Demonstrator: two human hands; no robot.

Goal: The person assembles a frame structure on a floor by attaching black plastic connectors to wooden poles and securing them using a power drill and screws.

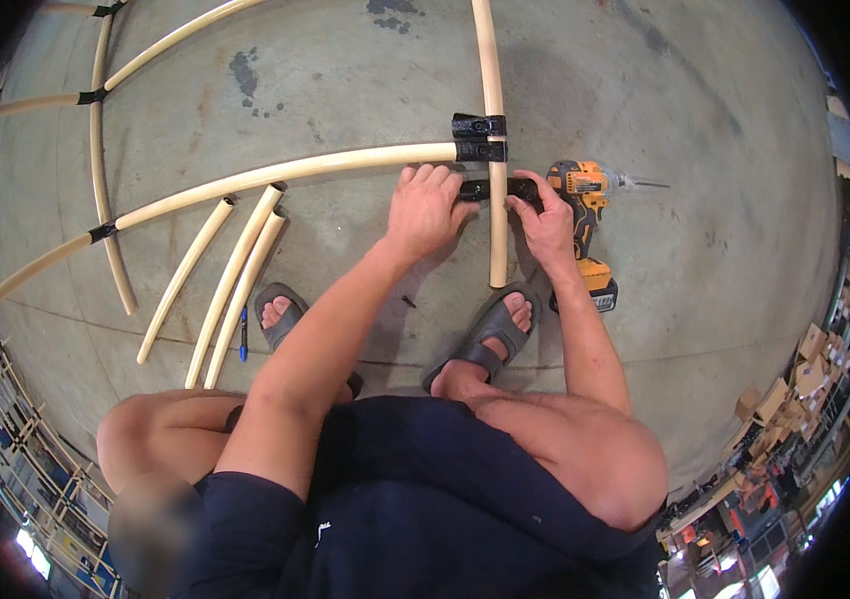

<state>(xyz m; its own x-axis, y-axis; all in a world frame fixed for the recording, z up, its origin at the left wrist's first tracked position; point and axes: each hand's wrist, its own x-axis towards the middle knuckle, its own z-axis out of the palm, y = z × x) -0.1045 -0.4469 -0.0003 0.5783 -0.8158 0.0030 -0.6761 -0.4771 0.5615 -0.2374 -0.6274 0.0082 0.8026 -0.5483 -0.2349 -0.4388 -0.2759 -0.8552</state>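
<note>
Three black connectors sit on one straight cream pipe (497, 245) lying on the floor (375, 329): an upper connector (467, 126), a middle connector (470, 152) and, between the person's hands, a lower connector (477, 191). The right hand (551, 228) has thumb and forefinger closed on the lower connector's right end; the left hand (423, 212) is curled at its other end, but I cannot tell whether those fingers are gripping. The hands hide parts of both ends. One long bent pipe (285, 172) enters the middle connector, while three loose pipes (232, 285) lie to the left, near a single blue marker (243, 334). One orange and black drill (585, 190) rests just beside the right hand, its long thin bit blurry. A tiny dark piece (408, 300) lies between two grey sandals (498, 332), too small to identify. The straight pipe's far end is cut off at the top. The pipes are smooth and tubular, the connectors glossy, the concrete dull and blotched with dark stains (243, 75).
</note>
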